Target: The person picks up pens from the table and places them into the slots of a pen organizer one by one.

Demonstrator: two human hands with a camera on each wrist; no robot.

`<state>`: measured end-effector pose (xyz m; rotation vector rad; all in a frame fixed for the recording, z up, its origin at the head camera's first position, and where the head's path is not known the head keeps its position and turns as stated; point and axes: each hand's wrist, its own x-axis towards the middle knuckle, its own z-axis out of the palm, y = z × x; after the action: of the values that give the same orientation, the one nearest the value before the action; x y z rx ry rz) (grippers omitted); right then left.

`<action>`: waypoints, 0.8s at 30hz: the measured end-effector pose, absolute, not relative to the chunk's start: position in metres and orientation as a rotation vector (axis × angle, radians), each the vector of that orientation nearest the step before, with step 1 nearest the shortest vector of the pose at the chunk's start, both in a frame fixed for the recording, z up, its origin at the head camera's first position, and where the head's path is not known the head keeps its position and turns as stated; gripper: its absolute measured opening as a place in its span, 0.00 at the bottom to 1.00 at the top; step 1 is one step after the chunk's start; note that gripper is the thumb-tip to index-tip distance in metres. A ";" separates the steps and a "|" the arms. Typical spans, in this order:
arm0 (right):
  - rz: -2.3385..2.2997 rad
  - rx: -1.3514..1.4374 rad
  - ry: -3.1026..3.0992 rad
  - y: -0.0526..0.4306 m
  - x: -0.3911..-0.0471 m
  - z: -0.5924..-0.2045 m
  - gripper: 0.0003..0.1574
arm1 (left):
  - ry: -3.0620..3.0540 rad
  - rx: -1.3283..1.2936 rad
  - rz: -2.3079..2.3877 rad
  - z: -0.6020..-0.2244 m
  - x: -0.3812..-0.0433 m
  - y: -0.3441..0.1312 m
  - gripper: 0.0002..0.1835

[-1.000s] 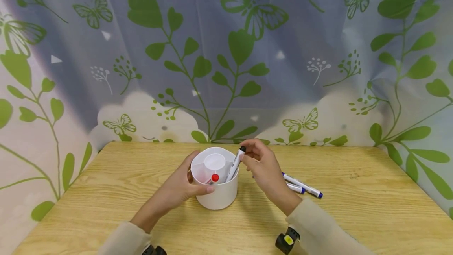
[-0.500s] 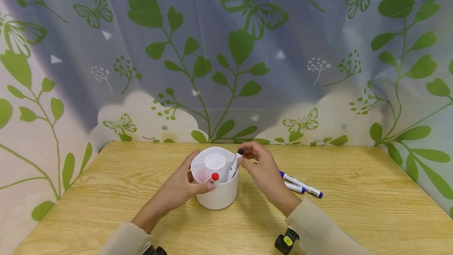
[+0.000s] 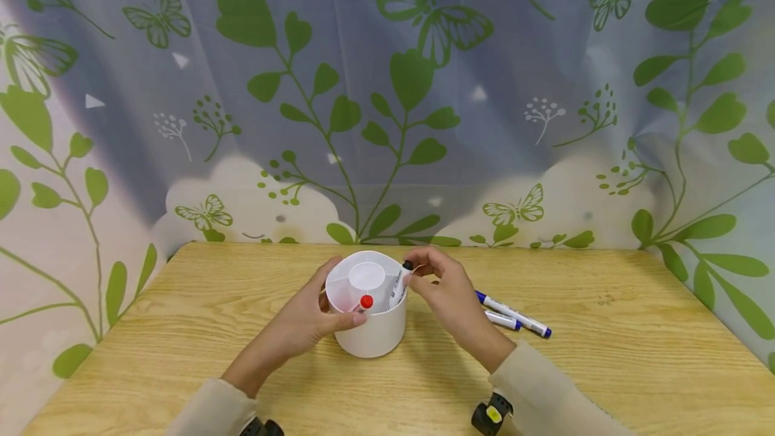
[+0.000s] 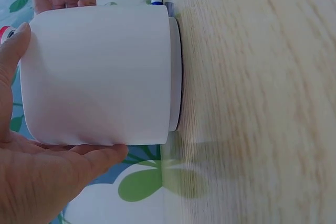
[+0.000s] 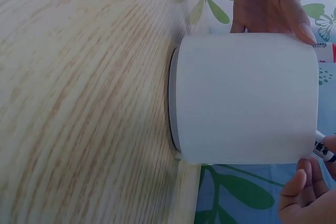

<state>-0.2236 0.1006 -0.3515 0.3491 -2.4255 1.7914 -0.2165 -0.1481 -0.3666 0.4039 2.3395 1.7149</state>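
Observation:
A white round pen holder (image 3: 371, 338) with divided compartments stands on the wooden table. My left hand (image 3: 303, 323) grips its left side, thumb over the near rim and fingers along the outer wall, as the left wrist view also shows. Inside the holder, at the front, a marker with a red cap (image 3: 366, 302) leans beside that thumb. My right hand (image 3: 449, 295) pinches a white marker with a black cap (image 3: 400, 285) near its top. This marker tilts inside the right compartment; its lower end is hidden by the holder wall.
Two white markers with blue ends lie on the table right of the right hand, the longer-looking marker (image 3: 522, 315) behind the nearer marker (image 3: 502, 319). Behind the wooden table (image 3: 605, 355) hangs a curtain (image 3: 545, 153) with leaves and butterflies.
My right hand has lowered the black-capped marker deeper into the holder, moving slightly down and left. The left hand and the pen holder stay nearly where they were.

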 end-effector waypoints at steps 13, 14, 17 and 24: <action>1.783 0.332 -2.471 0.136 -0.227 -0.348 0.21 | 2.259 0.508 1.721 -0.365 -0.221 -0.163 0.59; 1.771 0.329 -2.475 0.140 -0.227 -0.347 0.21 | 2.253 0.515 1.721 -0.365 -0.221 -0.163 0.58; 1.732 0.315 -2.499 0.152 -0.227 -0.348 0.22 | 2.245 0.530 1.716 -0.364 -0.222 -0.166 0.57; 1.610 0.213 -2.623 0.184 -0.225 -0.353 0.22 | 2.224 0.515 1.692 -0.360 -0.223 -0.170 0.56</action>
<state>-0.2255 0.1837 -0.3531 0.2128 -2.6226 1.6098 -0.2233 -0.1704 -0.3604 0.5149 2.2244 1.6915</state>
